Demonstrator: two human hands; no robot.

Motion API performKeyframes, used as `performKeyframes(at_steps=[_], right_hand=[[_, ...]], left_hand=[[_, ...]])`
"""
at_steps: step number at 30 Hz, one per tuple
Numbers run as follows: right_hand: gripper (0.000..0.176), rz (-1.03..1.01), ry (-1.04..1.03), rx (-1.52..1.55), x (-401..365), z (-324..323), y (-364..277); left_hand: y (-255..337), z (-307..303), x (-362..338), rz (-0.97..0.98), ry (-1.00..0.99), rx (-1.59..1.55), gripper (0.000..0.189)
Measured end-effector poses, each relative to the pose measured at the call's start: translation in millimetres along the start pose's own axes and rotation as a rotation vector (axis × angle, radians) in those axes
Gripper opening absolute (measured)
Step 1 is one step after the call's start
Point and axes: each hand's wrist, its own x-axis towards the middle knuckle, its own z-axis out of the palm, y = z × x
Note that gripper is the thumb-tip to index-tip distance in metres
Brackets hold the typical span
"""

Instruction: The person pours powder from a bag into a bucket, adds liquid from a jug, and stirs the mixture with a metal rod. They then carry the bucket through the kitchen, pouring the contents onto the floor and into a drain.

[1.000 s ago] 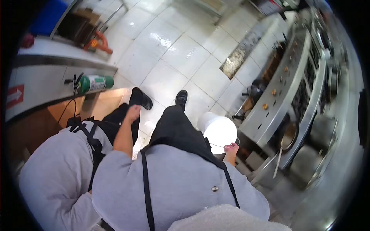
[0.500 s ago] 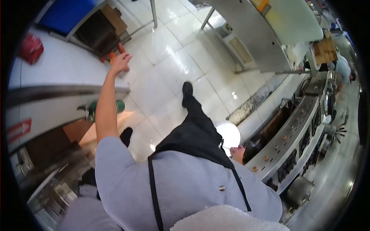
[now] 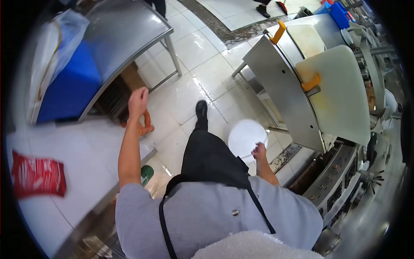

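My left hand (image 3: 138, 102) is held out ahead at the left, its fingers curled in, with nothing visible in them. Beyond and below it is an orange pipe-like object (image 3: 147, 125) near the floor; the hand appears apart from it. My right hand (image 3: 259, 151) is closed at the near edge of a round white bucket (image 3: 246, 137), which hangs or stands beside my right leg. The bucket's handle is mostly hidden by the fingers. A black apron (image 3: 211, 151) covers my front, and one black shoe (image 3: 201, 108) shows on the tiles.
A steel table (image 3: 129, 26) with a blue container (image 3: 71, 84) stands ahead left. At the right are a steel counter (image 3: 280, 86) with cutting boards (image 3: 340, 90) and orange-handled knives, then a stove (image 3: 332, 172). A red packet (image 3: 39, 176) lies at left. The wet-looking tile floor (image 3: 172, 99) shines.
I have moved forward, so the steel table and the counter appear nearer. The white bucket has moved along with my right hand. My left hand's fingers are more curled.
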Motion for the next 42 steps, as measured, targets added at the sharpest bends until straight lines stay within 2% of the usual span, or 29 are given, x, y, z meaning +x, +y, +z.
performKeyframes(at_steps=[1,3,5,9,13,15,17,19,21,22,23,25,27,29,30,33,35,37,39,42], right_hand=[[0.020,0.010,0.010,-0.035,-0.1,36.2,-16.5],[0.021,0.025,-0.032,-0.148,8.6,101.6,-45.5],[0.022,0.053,-0.146,-0.201,17.3,167.4,-71.6],[0.019,0.024,-0.201,-0.449,11.4,306.8,-120.7],[0.012,-0.120,-0.325,-0.685,3.0,412.6,-158.3],[0.011,-0.152,-0.400,-0.716,3.8,466.1,-176.3],[0.012,-0.147,-0.437,-0.740,7.9,509.7,-195.5],[0.016,-0.136,-0.493,-0.761,20.4,549.7,-209.2],[0.012,-0.269,-0.604,-0.762,43.3,602.3,-222.8],[0.012,-0.149,-0.514,-0.741,43.3,628.1,-239.4],[0.012,-0.131,-0.535,-0.733,47.0,642.3,-245.8],[0.013,-0.011,-0.529,-0.644,64.6,679.0,-272.3],[0.015,0.018,-0.520,-0.632,83.4,709.1,-301.9],[0.015,0.056,-0.460,-0.493,105.1,717.7,-313.6],[0.015,0.053,-0.453,-0.477,112.4,728.2,-328.3],[0.017,0.138,-0.282,-0.287,132.7,744.0,-360.7],[0.020,0.154,-0.244,-0.140,154.0,747.4,-381.8],[0.019,0.178,-0.091,-0.028,168.6,753.0,-406.1],[0.018,0.158,-0.013,0.082,191.5,750.4,-429.5],[0.014,0.110,0.138,0.223,216.5,752.3,-464.0]], left_hand=[[7.9,3.1,39.0,0.076,0.038,0.037,0.018],[14.1,22.1,124.6,0.101,0.065,-0.018,0.016],[17.9,42.4,198.6,0.307,0.198,-0.041,0.015],[19.4,83.7,329.3,0.411,0.072,-0.055,0.015],[-0.9,118.7,423.6,0.391,-0.061,0.092,0.020],[-9.8,115.6,453.9,0.140,-0.248,0.339,0.024],[-10.5,104.4,472.4,0.061,-0.313,0.373,0.026],[-13.2,103.6,490.8,0.056,-0.417,0.559,0.025],[-21.5,97.2,503.7,0.028,-0.405,0.586,0.024],[-21.7,103.0,509.1,0.053,-0.345,0.581,0.023],[-26.5,102.7,506.2,0.085,-0.312,0.589,0.022],[-23.6,99.0,516.3,0.000,-0.360,0.532,0.023],[-30.6,105.8,524.6,-0.040,-0.431,0.544,0.023],[-13.3,102.2,535.2,-0.080,-0.546,0.633,0.023],[-23.8,107.6,540.1,-0.050,-0.510,0.594,0.023],[-32.8,109.1,539.3,-0.062,-0.539,0.590,0.022],[-30.6,109.7,543.2,-0.079,-0.580,0.637,0.022],[-31.8,108.5,545.5,0.020,-0.586,0.662,0.023],[-41.3,109.7,561.2,-0.030,-0.810,0.825,0.019],[-69.7,132.6,613.5,-0.065,-1.115,0.819,0.022]])
